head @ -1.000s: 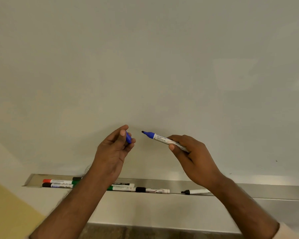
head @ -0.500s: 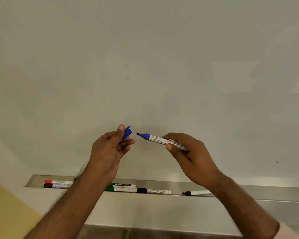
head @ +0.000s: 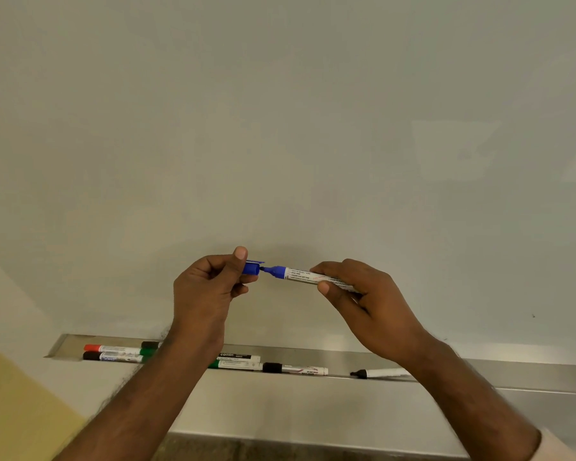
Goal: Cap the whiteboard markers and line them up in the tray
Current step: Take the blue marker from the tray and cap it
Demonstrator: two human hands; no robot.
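Note:
My left hand (head: pixel 207 287) pinches a blue cap (head: pixel 251 267) with its opening turned right. My right hand (head: pixel 363 301) grips a blue whiteboard marker (head: pixel 300 277) by its white barrel, tip pointing left. The marker's blue tip sits right at the mouth of the cap. Both are held in front of the whiteboard, above the metal tray (head: pixel 512 371). In the tray lie a red-capped marker (head: pixel 110 348), a black-capped marker (head: pixel 112 357), a green marker (head: pixel 236 365), another black-capped marker (head: pixel 295 369) and an uncapped black marker (head: pixel 378 373) at the right.
The whiteboard (head: pixel 280 128) fills the upper view. A yellow wall area (head: pixel 10 410) shows at the lower left. My left forearm hides part of the markers in the tray's left half.
My hands have come together: the cap turned to face the marker, and the marker's tip moved left from a gap away to the cap's mouth.

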